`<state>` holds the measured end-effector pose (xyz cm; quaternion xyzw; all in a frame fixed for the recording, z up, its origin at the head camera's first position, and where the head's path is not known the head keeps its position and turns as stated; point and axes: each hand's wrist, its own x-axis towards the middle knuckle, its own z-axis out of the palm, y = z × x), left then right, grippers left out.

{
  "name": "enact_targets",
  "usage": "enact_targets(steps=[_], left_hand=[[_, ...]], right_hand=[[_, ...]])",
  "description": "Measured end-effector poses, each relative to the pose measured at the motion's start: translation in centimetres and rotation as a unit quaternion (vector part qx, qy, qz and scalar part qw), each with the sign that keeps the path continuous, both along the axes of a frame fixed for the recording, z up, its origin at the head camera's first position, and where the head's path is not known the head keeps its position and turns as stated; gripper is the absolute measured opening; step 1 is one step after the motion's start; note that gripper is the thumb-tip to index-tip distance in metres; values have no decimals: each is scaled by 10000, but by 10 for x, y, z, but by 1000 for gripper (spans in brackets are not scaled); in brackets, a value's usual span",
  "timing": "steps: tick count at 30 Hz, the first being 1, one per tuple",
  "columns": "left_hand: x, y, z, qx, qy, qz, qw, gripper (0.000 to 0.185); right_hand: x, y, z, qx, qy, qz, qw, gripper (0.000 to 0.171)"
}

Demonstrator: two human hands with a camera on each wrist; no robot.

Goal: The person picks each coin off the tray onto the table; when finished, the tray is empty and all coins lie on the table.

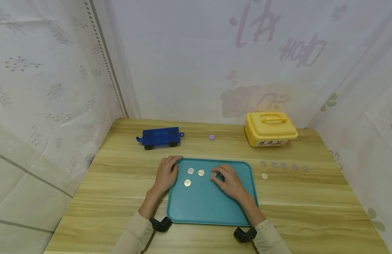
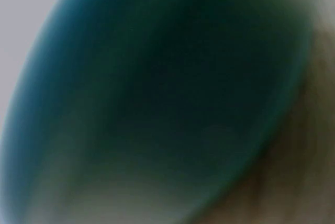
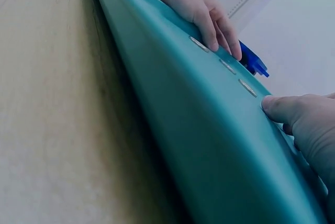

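A teal tray [image 1: 208, 208] lies on the table in the head view. My right hand [image 1: 229, 181] is over the tray and pinches a silver coin [image 1: 213, 174] between thumb and fingers, at the tray surface. To its left lie a gold-toned coin [image 1: 200, 173], a silver coin [image 1: 191, 171] and another gold-toned coin [image 1: 187, 182]. My left hand [image 1: 166, 173] rests on the tray's upper left rim, fingers relaxed and holding nothing. In the right wrist view, three coins lie flat between the hands; the left wrist view is too blurred for detail beyond the tray.
Right of the tray, several coins [image 1: 284, 165] form a row, with one coin [image 1: 264, 176] below it. A yellow lidded box [image 1: 271, 128] stands at the back right. Behind the tray are a blue toy wagon [image 1: 161, 137] and a small purple block [image 1: 212, 137].
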<state>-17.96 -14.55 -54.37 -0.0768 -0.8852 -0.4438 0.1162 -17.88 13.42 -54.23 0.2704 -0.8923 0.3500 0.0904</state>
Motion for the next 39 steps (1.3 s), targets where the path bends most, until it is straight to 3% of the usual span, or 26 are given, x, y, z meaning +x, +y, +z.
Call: enact_targets(steps=[10,23,32,39], left_hand=[[1,1,1,-33,-16,12,10000,36],[2,1,-1,7,46,17,10000,36],[3,0,1,47,-29,70,10000,36],[1,0,0,36,-48,41,10000,36]], right_hand=[[-1,1,-1,-315,-74,-33,9995,21],[-8,27,12,-735,289,-305,9964,26],[-9,76,20,-711,-61,-1257,9895,30],[5,114,17,-884,-544,-1867,9769,28]])
